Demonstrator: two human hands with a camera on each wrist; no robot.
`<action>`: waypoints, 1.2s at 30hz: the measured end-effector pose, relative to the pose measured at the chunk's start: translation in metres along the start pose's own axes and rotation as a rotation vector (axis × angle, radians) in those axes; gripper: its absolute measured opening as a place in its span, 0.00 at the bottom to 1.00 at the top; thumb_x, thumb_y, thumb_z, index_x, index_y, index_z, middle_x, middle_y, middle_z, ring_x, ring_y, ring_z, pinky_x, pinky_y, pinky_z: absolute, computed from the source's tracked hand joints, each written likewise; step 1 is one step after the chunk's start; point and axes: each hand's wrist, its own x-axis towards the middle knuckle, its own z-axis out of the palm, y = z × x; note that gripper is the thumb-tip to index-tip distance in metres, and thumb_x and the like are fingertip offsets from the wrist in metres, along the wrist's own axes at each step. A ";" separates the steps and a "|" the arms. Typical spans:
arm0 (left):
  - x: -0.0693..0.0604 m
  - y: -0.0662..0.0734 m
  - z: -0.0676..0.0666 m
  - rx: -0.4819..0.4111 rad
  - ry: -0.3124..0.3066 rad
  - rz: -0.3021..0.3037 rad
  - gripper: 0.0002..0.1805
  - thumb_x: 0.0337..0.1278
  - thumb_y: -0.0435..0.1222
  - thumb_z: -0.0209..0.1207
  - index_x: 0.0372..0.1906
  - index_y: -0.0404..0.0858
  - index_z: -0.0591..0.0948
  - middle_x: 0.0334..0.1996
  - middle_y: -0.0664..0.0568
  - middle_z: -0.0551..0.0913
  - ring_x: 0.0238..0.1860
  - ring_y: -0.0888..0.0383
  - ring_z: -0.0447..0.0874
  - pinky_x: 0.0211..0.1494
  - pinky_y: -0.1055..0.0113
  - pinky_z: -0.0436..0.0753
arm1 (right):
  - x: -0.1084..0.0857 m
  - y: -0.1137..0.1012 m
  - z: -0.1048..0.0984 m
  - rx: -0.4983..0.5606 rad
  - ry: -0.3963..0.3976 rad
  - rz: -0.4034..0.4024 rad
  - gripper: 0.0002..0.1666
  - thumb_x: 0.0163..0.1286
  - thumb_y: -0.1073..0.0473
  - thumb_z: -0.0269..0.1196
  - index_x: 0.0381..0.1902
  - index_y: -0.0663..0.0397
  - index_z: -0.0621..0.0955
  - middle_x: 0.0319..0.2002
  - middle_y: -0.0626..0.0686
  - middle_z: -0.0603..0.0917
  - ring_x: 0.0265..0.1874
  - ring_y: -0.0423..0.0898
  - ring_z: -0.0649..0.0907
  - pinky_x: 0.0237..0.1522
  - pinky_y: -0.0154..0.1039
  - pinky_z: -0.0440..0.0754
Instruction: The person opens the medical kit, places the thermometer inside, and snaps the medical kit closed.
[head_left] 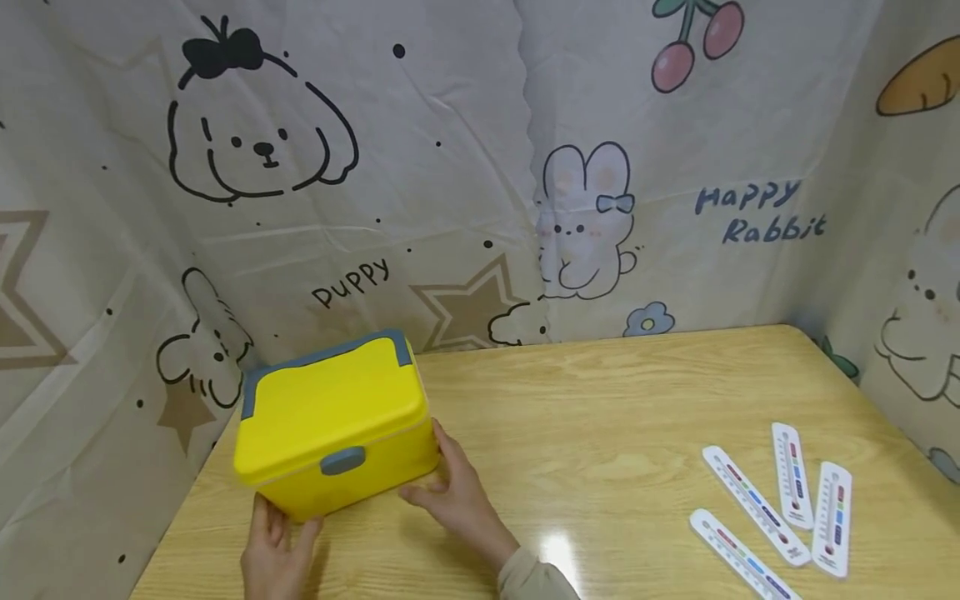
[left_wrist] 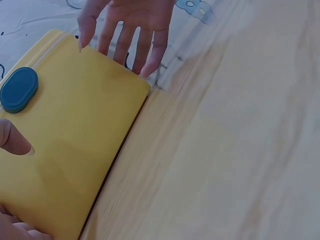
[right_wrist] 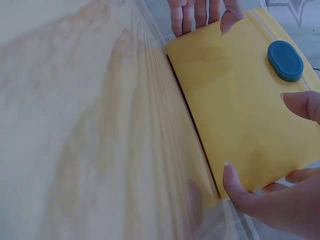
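A yellow lidded box (head_left: 337, 408) with a grey-blue handle and front latch (head_left: 342, 461) is at the left of the wooden table, turned at an angle. The lid is down. My left hand (head_left: 277, 550) holds its left front corner, fingers at the side and thumb by the front face. At the opposite end, my right hand (head_left: 465, 500) grips the right side, with its thumb toward the front. In the left wrist view the box's front (left_wrist: 85, 120) shows a dark line along its bottom edge; in the right wrist view its front (right_wrist: 235, 100) and both hands appear.
Several white thermometers, one of them a flat strip (head_left: 756, 504), lie scattered at the table's right. A printed fabric curtain (head_left: 450, 167) rises behind the table (head_left: 585, 417) and along both sides, close to the box's back and left.
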 end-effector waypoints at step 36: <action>-0.015 0.009 0.028 0.077 -0.192 0.039 0.50 0.61 0.29 0.58 0.76 0.40 0.36 0.75 0.37 0.42 0.74 0.40 0.48 0.71 0.53 0.56 | -0.024 0.005 -0.054 -0.087 0.076 -0.011 0.49 0.61 0.60 0.69 0.75 0.43 0.58 0.74 0.52 0.59 0.69 0.58 0.63 0.51 0.45 0.79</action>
